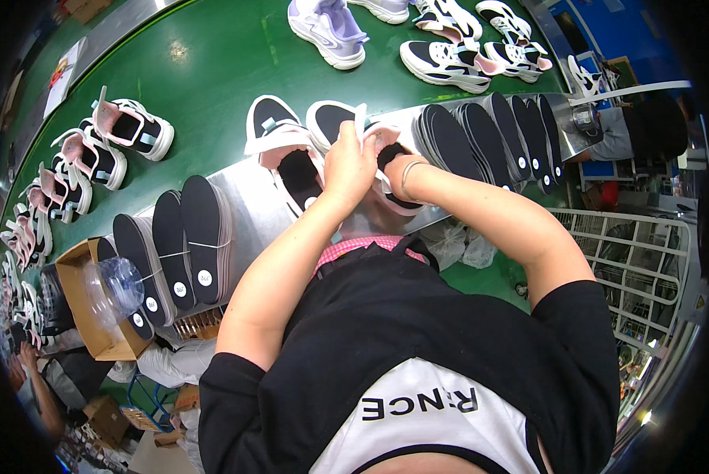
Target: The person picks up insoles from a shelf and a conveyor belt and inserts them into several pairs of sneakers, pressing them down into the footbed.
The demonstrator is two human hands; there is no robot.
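Note:
Two white, black and pink sneakers stand side by side on the metal ledge in front of me. My left hand (351,164) is closed on the raised white tongue of the right-hand sneaker (329,120). Into that shoe's opening reaches my right hand (402,167), with a bracelet at its wrist; its fingers are hidden inside. Beside my left hand, untouched, is the other sneaker (272,118), its collar open and a dark insole showing within.
Stacks of black insoles (449,142) stand close on my right, and tied insole stacks (204,213) on my left. Near them is a cardboard box (94,316) with clear plastic. More sneakers (129,130) line the green surface (212,71). A white wire rack (631,268) stands at right.

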